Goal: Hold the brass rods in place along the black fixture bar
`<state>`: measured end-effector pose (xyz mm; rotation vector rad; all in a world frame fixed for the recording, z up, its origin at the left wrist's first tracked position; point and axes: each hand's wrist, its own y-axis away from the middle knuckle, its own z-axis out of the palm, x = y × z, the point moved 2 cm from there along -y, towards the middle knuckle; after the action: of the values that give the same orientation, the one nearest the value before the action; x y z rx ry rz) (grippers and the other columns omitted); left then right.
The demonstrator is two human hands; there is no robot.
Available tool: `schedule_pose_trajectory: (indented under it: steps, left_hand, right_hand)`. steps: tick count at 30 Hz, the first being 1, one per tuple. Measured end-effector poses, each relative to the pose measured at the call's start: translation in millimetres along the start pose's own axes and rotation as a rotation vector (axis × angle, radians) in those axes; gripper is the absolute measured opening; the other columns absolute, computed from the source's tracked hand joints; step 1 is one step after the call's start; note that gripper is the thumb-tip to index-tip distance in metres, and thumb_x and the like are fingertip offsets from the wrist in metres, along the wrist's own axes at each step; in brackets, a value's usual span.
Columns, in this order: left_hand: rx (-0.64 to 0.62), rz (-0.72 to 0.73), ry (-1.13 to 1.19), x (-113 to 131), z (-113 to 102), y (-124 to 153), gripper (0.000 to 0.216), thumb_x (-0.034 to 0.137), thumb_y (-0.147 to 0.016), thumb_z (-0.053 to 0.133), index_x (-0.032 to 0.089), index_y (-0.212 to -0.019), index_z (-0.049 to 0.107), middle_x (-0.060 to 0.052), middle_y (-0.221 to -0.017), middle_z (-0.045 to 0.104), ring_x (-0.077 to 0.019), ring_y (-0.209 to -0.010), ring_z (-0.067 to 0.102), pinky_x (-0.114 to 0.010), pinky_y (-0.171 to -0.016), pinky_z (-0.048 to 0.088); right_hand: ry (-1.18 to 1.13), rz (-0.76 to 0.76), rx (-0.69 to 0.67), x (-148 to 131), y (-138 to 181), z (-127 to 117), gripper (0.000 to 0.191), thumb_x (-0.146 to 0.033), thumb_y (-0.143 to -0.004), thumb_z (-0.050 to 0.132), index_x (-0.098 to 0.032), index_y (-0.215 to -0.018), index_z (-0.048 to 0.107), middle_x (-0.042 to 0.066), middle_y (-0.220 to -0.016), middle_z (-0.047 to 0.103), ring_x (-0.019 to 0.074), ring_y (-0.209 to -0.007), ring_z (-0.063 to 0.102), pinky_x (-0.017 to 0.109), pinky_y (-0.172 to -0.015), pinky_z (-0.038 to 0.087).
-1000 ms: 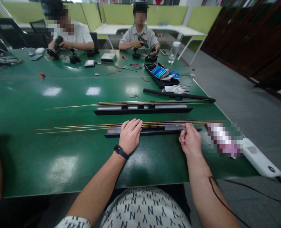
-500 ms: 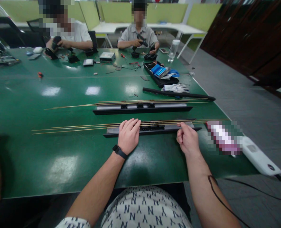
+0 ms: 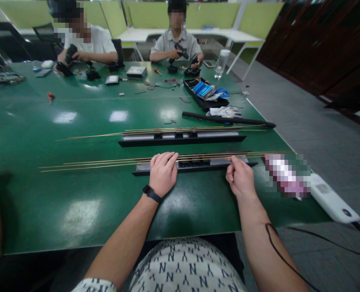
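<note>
My left hand [image 3: 164, 172] is curled palm-down over several thin brass rods [image 3: 106, 162]; a dark smartwatch [image 3: 151, 193] is on that wrist. The rods lie lengthwise above a long black-and-silver rail [image 3: 198, 168], sticking out well past its left end and beyond its right end. Near the rail's right part, my right hand [image 3: 240, 173] is closed, thumb and index finger pinching at one of the rods. Its other fingers are folded in. Black pieces sit in the rail between my hands.
A similar rail [image 3: 182, 142] with brass rods lies parallel behind. Beyond it are a black tube [image 3: 228, 119], white gloves [image 3: 225, 112] and a black tray [image 3: 202, 103]. At right lies a white power strip [image 3: 333, 199]. Two people work across the table; another arm shows at left.
My left hand has shifted slightly left, and the left ends of some rods have moved left with it. My right hand stays almost in place.
</note>
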<state>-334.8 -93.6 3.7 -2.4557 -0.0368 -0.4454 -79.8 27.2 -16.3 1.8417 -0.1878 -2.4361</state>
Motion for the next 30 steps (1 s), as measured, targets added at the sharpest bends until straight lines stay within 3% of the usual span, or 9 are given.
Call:
schedule_pose_trajectory:
  steps: [30]
  left_hand:
    - [0.017,-0.044,0.017,0.1,-5.0,-2.4,0.036,0.022,-0.097,0.054,0.024,-0.131,0.063,-0.008,-0.126,0.071,-0.0249,-0.126,0.060,-0.047,-0.114,0.036]
  right_hand:
    - [0.008,-0.007,0.003,-0.7,0.4,1.3,0.033,-0.047,-0.080,0.079,-0.017,-0.087,0.068,-0.006,-0.046,0.052,0.0056,-0.027,0.034,0.015,-0.025,0.023]
